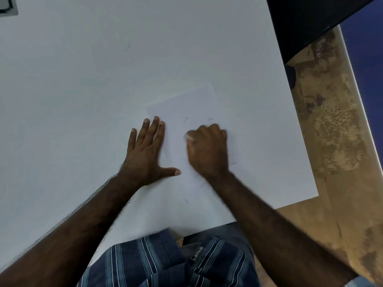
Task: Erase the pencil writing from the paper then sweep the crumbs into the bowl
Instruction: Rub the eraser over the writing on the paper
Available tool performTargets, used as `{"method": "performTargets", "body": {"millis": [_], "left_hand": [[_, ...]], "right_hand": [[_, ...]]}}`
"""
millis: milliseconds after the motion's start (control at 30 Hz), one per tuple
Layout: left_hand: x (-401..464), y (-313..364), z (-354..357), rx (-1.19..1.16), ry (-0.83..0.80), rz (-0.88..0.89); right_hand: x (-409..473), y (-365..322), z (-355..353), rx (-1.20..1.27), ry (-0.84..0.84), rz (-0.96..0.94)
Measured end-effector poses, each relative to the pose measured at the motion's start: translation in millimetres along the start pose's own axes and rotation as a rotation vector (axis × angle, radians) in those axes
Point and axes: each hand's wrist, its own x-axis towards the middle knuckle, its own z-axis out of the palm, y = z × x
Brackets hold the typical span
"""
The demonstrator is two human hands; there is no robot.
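A white sheet of paper (194,104) lies on the white table (93,79), near its right front part. My left hand (146,150) lies flat with spread straight fingers, pressing on the paper's left edge. My right hand (208,148) is curled into a fist over the middle of the paper and grips a small white eraser (189,137), of which only a tip shows. The right hand is blurred by motion. Faint pencil marks (186,119) and dark crumbs lie around it on the sheet. No bowl is in view.
The table's right edge (298,121) runs diagonally beside a mottled brown floor (335,131). A black object (306,23) sits at the upper right, a dark frame corner (7,6) at the upper left. My striped shirt (165,264) fills the bottom.
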Motion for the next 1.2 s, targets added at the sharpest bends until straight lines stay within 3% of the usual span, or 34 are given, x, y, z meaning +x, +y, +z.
{"method": "performTargets", "body": {"millis": [133,300,367,567,833,1033,1200], "left_hand": [[-1.0,0.1,-0.2,-0.005,0.001,0.004],[-0.7,-0.1,-1.1,0.014,-0.008,0.012],[-0.7,0.2,-1.4,0.011,-0.009,0.011],[-0.5,0.3,-1.3,-0.006,0.002,0.005],[0.2,-0.4,-1.0,0.002,-0.004,0.012],[-2.0,0.7,-1.2,0.011,-0.003,0.007],[-1.7,3.6,-7.4,-0.004,0.007,0.021]], "right_hand": [[18.0,16.8,-3.2,0.010,0.090,0.224],[-23.3,-27.2,2.5,0.182,-0.119,-0.024],[-23.0,-17.8,0.3,0.168,-0.124,-0.079],[23.2,34.8,-9.2,0.024,0.074,0.253],[-31.4,-28.5,0.9,0.185,-0.124,-0.151],[10.5,28.8,-1.2,0.048,0.057,0.133],[7.7,28.0,-1.1,0.071,0.039,0.126]]}}
